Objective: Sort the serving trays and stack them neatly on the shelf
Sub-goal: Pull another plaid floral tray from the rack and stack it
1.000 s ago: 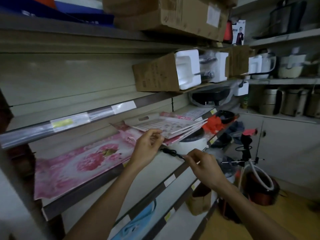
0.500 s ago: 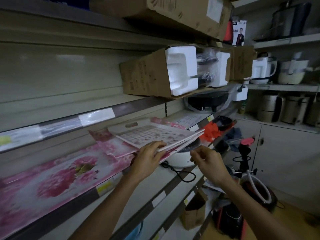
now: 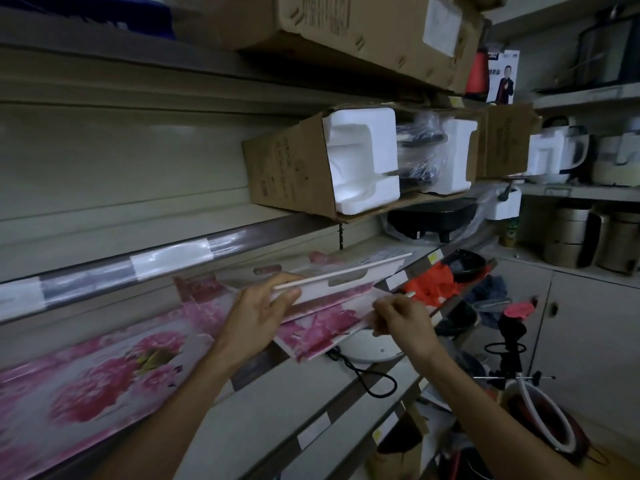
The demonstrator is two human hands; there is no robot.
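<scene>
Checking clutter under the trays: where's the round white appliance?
Head view, centre-right: round white appliance sits on the shelf below the pink floral trays, under the right hand.

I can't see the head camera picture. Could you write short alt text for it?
A person's left hand grips a tilted white tray while the right hand pinches the edge of a pink floral tray beneath it, at a shelf. Another pink floral tray lies further left; cardboard boxes sit above.
</scene>
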